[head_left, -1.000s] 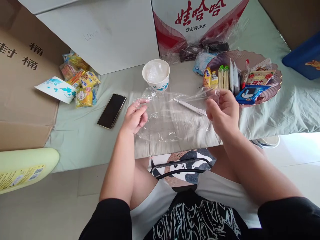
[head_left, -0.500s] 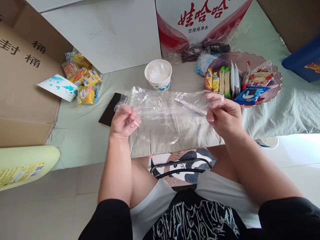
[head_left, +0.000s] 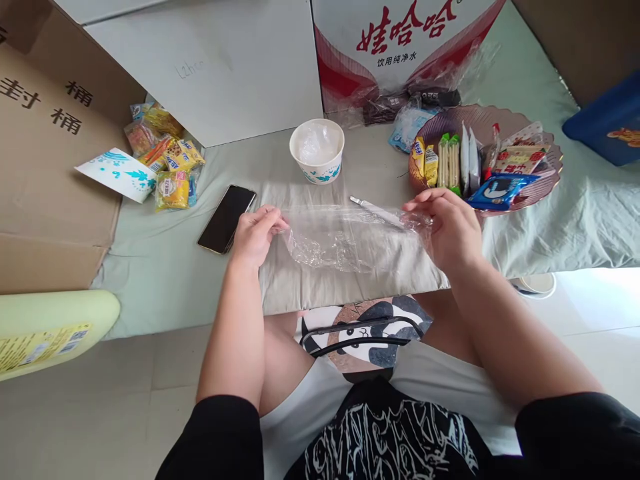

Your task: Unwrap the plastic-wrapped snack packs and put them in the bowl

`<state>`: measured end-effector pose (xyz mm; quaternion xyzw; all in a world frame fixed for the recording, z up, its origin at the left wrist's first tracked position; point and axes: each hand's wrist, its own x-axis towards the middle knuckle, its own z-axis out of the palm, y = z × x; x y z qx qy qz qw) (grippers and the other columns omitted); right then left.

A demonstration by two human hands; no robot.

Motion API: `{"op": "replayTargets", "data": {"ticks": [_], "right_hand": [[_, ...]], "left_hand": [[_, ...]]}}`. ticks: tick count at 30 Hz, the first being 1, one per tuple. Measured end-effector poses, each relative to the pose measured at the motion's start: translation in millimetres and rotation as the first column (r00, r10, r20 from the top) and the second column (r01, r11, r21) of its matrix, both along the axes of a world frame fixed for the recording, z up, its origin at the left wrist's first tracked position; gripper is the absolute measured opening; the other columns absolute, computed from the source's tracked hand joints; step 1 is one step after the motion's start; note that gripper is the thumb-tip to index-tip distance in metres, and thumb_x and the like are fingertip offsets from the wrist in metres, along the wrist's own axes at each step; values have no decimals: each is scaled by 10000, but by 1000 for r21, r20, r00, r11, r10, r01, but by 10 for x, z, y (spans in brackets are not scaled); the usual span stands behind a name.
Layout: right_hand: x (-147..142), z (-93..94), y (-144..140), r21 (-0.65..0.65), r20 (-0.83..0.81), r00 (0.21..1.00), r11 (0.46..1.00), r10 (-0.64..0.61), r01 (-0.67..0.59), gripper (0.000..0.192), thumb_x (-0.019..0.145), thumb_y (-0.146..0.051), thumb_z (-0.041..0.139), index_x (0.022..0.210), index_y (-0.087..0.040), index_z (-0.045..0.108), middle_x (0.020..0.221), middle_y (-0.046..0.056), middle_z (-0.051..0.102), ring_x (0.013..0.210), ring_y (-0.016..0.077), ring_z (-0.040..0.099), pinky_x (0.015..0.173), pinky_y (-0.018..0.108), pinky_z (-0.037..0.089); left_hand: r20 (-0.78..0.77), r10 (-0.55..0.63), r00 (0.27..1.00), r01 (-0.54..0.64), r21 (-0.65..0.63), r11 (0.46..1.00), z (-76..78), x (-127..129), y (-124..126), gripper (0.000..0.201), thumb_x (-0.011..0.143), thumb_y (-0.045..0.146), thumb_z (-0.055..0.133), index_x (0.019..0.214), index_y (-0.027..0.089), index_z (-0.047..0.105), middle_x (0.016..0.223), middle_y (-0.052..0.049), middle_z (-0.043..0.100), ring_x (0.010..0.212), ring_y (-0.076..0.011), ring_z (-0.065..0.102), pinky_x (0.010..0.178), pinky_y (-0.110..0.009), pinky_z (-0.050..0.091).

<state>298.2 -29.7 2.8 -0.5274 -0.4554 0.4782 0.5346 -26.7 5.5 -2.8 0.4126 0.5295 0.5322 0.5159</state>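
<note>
A clear plastic sheet or bag (head_left: 340,250) is stretched between my two hands, just above the cloth-covered surface. My left hand (head_left: 256,235) pinches its left end between thumb and fingers. At the other end, my right hand (head_left: 447,227) is closed on the film. Behind the film lies a slim white and silver tool, perhaps a craft knife (head_left: 375,211), partly covered by the plastic near my right fingers. Beyond it stands a white paper cup (head_left: 320,172) with a blue leaf pattern and crumpled clear plastic inside. A black phone (head_left: 225,220) rests beside my left hand.
A purple scalloped tray (head_left: 553,180) with several packaged snacks sits at right. More snack packets (head_left: 173,190) and a tipped patterned paper cup (head_left: 117,175) are at left. White box (head_left: 210,73), red-and-white carton (head_left: 350,60) and brown carton (head_left: 50,180) stand around the surface.
The plastic has come down and lies folded lower, its upper edge dropping away from the cup. My hands have shifted their hold on its ends; the phone shows more fully.
</note>
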Motion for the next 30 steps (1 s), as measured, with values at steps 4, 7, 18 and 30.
{"op": "replayTargets", "data": {"ticks": [4, 7, 18, 30], "right_hand": [[-61, 2, -8, 3, 41, 999, 1000, 0, 0, 373, 655, -295, 776, 957, -271, 560, 1042, 13, 627, 663, 111, 548, 638, 286, 525], [-20, 57, -65, 35, -14, 1000, 999, 22, -22, 438, 621, -294, 790, 992, -291, 556, 1109, 5, 612, 623, 87, 504, 608, 279, 500], [1, -6, 90, -267, -562, 777, 827, 284, -495, 493, 828, -690, 676, 1016, -235, 653, 1012, 51, 761, 789, 158, 716, 637, 250, 559], [-545, -109, -133, -289, -216, 659, 597, 721, -748, 319, 833, -438, 773, 826, -196, 565, 691, -9, 687, 483, 57, 556, 440, 218, 411]], "left_hand": [[36, -23, 999, 24, -19, 1000, 63, 25, -40, 189, 577, 210, 854, 613, 154, 678, 826, -16, 606, 743, -161, 708, 623, -266, 574], [93, -68, 993, 74, -64, 995, 120, 6, -73, 249, 524, 96, 798, 722, 177, 671, 882, -5, 619, 711, -138, 689, 555, -236, 556], [228, -346, 910, 395, -222, 892, 149, 54, -67, 436, 504, 43, 764, 910, 199, 730, 986, -14, 650, 678, -76, 598, 372, -120, 270], [284, -370, 884, 380, 22, 925, 57, 174, -94, 727, 717, 686, 765, 1331, 323, 623, 1352, -109, 661, 1194, -321, 687, 767, -350, 601]]}}
